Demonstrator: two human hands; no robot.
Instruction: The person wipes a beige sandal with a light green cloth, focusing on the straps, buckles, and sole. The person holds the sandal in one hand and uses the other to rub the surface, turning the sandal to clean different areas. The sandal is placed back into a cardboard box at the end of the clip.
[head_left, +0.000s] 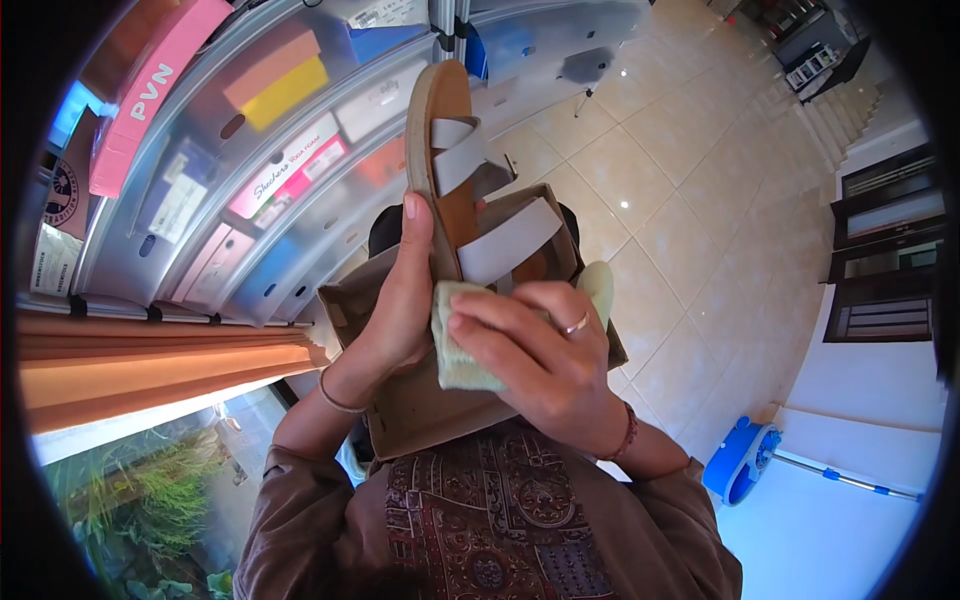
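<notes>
A sandal (448, 176) with a tan footbed and pale grey straps is held up over an open cardboard box (420, 409) on my lap. My left hand (405, 292) grips the sandal's side, its thumb lying along the edge of the sole. Bunched in my right hand (544, 356) is a light green cloth (465, 360), pressed against the near end of the sandal. That end is covered by the cloth and fingers. Part of a second sandal seems to show inside the box behind the straps, but it is mostly hidden.
Translucent storage bins (247, 165) with shoe boxes inside stand on the left, a pink box (154, 97) on top. Below them hangs an orange curtain (165, 360) by a window. Tiled floor (660, 247) extends right, towards a blue mop bucket (739, 461).
</notes>
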